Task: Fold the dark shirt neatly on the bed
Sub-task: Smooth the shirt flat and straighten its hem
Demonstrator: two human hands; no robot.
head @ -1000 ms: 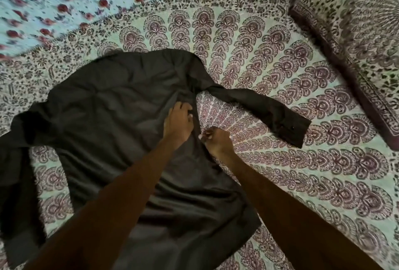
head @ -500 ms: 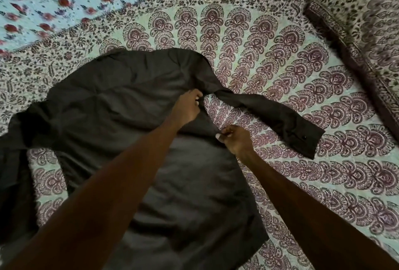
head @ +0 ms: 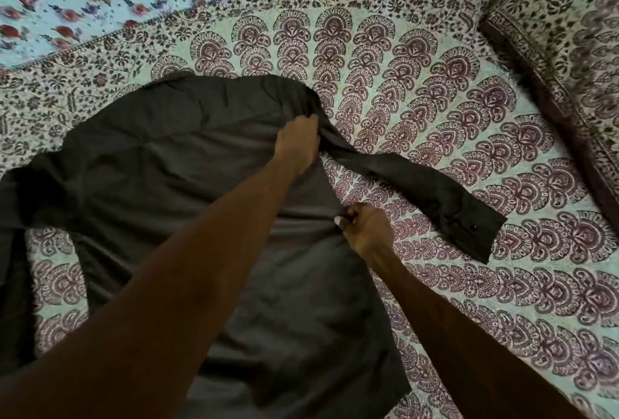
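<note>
Shirt [head: 174,177] spread mostly flat across the middle of the bed [head: 469,301], toward its left edge, wrinkled and unfolded, one sleeve [head: 432,197] trailing out to the right and the other drooping near the left edge. Left hand [head: 298,143] closed on cloth where that right sleeve joins the body, right hand [head: 366,229] pinching the side seam just below it. Judged early: laid out, apparently readied for a first side fold, with both sides, both sleeves and the final fold-up all left to do.
</note>
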